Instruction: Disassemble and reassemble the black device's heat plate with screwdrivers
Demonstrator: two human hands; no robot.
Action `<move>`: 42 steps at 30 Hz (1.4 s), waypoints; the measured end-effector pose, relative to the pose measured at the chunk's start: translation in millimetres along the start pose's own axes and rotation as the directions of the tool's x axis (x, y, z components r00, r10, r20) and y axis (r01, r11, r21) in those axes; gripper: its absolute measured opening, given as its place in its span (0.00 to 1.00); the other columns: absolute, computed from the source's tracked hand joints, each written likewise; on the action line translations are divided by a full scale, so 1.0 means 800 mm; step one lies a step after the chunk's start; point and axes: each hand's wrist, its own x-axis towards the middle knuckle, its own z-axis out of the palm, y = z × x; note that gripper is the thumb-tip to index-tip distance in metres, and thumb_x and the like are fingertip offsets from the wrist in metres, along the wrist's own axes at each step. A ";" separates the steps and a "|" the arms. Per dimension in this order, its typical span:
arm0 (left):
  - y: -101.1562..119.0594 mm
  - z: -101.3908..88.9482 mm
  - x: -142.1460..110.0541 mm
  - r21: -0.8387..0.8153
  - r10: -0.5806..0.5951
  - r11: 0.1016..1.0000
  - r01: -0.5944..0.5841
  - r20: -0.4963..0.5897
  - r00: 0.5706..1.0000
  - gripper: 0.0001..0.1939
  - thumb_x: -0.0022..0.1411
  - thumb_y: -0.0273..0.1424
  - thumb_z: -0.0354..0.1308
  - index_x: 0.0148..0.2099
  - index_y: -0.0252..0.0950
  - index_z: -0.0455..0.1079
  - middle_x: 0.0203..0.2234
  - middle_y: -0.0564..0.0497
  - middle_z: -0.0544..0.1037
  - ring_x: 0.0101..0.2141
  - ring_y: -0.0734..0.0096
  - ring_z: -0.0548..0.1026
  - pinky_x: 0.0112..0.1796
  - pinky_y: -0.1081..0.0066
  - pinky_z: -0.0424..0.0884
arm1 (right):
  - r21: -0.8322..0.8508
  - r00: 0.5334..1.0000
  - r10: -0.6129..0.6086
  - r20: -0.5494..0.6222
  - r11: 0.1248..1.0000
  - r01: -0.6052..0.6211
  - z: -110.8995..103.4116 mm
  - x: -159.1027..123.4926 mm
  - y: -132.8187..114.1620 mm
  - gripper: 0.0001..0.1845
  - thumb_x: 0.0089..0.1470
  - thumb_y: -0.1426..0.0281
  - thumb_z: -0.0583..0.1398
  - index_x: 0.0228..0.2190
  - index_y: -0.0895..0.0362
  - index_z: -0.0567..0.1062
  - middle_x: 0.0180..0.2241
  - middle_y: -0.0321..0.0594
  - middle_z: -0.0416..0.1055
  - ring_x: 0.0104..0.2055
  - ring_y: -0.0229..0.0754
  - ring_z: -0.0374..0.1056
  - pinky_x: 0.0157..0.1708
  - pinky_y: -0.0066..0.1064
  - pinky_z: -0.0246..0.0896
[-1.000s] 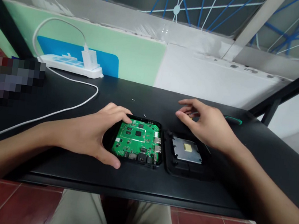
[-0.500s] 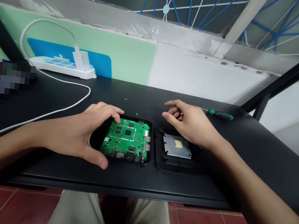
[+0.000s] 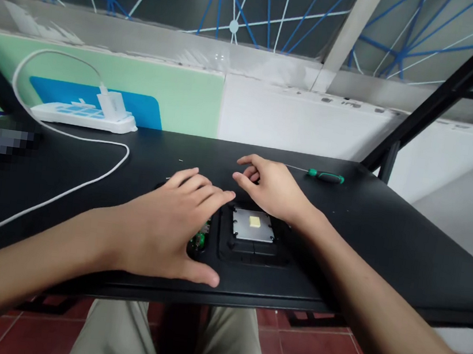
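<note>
My left hand (image 3: 169, 226) is spread open, palm down, above the green circuit board (image 3: 201, 239) in its black case. It covers most of the board; only a strip shows beside the palm. To the right lies the black cover (image 3: 252, 257) with a silver metal plate (image 3: 241, 224) and a small yellow pad (image 3: 254, 222) on it. My right hand (image 3: 274, 185) is over the cover's far edge. Its index finger and thumb are apart while the other fingers curl into the palm; what they hold is hidden.
Behind my right hand lies a green and black screwdriver (image 3: 327, 177). A white power strip (image 3: 91, 120) with a plugged charger (image 3: 113, 105) stands at the back left, its white cable (image 3: 70, 184) running along the left. A tiny screw (image 3: 180, 160) lies on the black table (image 3: 384, 243).
My left hand has moved right from the case's left edge and now covers the board. A yellow bit seen in my right hand's curled fingers is now hidden. The view has shifted right.
</note>
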 end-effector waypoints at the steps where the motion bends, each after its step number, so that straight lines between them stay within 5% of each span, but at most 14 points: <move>1: 0.004 0.000 0.007 0.013 -0.004 1.000 0.003 0.036 0.999 0.57 0.55 0.61 0.67 0.72 0.27 0.56 0.66 0.33 0.68 0.67 0.37 0.61 0.69 0.39 0.46 | 0.003 1.000 -0.002 -0.008 1.000 0.002 0.000 0.000 0.001 0.20 0.63 0.60 0.59 0.52 0.56 0.77 0.38 0.40 0.82 0.38 0.44 0.76 0.42 0.40 0.69; 6: 0.006 0.003 0.032 0.022 -0.054 0.998 0.052 0.135 0.989 0.61 0.54 0.61 0.67 0.73 0.24 0.52 0.66 0.31 0.68 0.69 0.37 0.59 0.70 0.43 0.42 | 0.020 0.999 -0.006 -0.039 1.000 0.007 -0.002 0.000 0.000 0.20 0.63 0.61 0.60 0.52 0.57 0.77 0.38 0.41 0.82 0.39 0.45 0.77 0.43 0.39 0.69; 11: 0.003 0.011 0.040 -0.081 -0.045 0.996 0.047 0.023 0.999 0.53 0.50 0.57 0.69 0.68 0.31 0.59 0.58 0.34 0.73 0.62 0.35 0.66 0.63 0.41 0.56 | 0.025 0.997 -0.037 -0.062 0.999 0.038 -0.005 0.001 0.000 0.20 0.63 0.60 0.59 0.52 0.57 0.77 0.37 0.41 0.82 0.40 0.46 0.76 0.44 0.40 0.70; 17: 0.011 0.005 0.039 -0.134 -0.008 0.991 -0.003 -0.083 0.997 0.51 0.46 0.50 0.70 0.66 0.32 0.56 0.59 0.32 0.69 0.60 0.31 0.64 0.61 0.37 0.57 | 0.096 0.975 0.000 -0.224 0.995 0.023 -0.014 0.006 0.009 0.18 0.62 0.61 0.60 0.49 0.57 0.78 0.36 0.42 0.81 0.40 0.45 0.74 0.46 0.41 0.68; 19: 0.014 -0.002 0.035 -0.145 -0.010 0.989 -0.008 -0.124 0.992 0.52 0.44 0.49 0.71 0.65 0.32 0.55 0.57 0.33 0.70 0.59 0.31 0.65 0.59 0.38 0.60 | 0.327 0.963 0.079 -0.257 0.945 0.010 -0.020 0.009 0.013 0.19 0.62 0.56 0.61 0.44 0.57 0.79 0.35 0.42 0.81 0.37 0.42 0.74 0.45 0.37 0.69; 22: 0.011 -0.013 0.025 -0.142 0.005 0.989 -0.034 -0.197 0.980 0.51 0.44 0.46 0.72 0.65 0.33 0.55 0.56 0.36 0.69 0.56 0.36 0.67 0.59 0.41 0.62 | 0.668 0.958 0.184 -0.219 0.744 0.010 -0.030 0.013 0.016 0.29 0.61 0.45 0.59 0.43 0.57 0.79 0.36 0.44 0.81 0.38 0.40 0.75 0.44 0.33 0.71; 26: -0.016 -0.021 0.006 -0.131 0.021 0.989 -0.068 -0.331 0.944 0.52 0.45 0.47 0.71 0.66 0.35 0.53 0.57 0.38 0.68 0.56 0.38 0.67 0.60 0.39 0.63 | 0.774 0.968 0.175 -0.179 0.632 0.029 -0.032 0.011 0.013 0.39 0.59 0.36 0.52 0.49 0.57 0.77 0.41 0.47 0.81 0.43 0.43 0.77 0.46 0.34 0.73; 31: -0.070 -0.016 -0.015 -0.181 0.000 0.980 -0.084 -0.419 0.908 0.59 0.44 0.50 0.71 0.71 0.42 0.45 0.63 0.41 0.62 0.58 0.38 0.67 0.58 0.42 0.70 | 0.771 0.987 0.071 -0.147 0.633 0.069 -0.009 -0.002 -0.003 0.37 0.62 0.40 0.53 0.53 0.57 0.76 0.54 0.50 0.79 0.55 0.47 0.76 0.61 0.43 0.68; 34: -0.093 -0.012 -0.023 -0.187 -0.014 0.979 -0.079 -0.452 0.892 0.56 0.47 0.52 0.70 0.71 0.44 0.45 0.64 0.43 0.61 0.59 0.38 0.67 0.58 0.41 0.72 | 0.696 0.988 -0.034 -0.149 0.706 0.130 0.003 -0.013 -0.013 0.38 0.59 0.42 0.59 0.60 0.53 0.70 0.59 0.49 0.75 0.63 0.50 0.70 0.65 0.47 0.64; 42: -0.111 -0.008 -0.033 -0.187 -0.082 0.982 -0.018 -0.513 0.855 0.57 0.45 0.57 0.69 0.69 0.44 0.46 0.63 0.45 0.61 0.57 0.40 0.67 0.60 0.40 0.69 | 0.253 0.935 -0.335 -0.116 0.900 0.354 0.000 -0.028 -0.031 0.62 0.51 0.44 0.68 0.74 0.43 0.42 0.75 0.46 0.48 0.76 0.59 0.49 0.72 0.58 0.54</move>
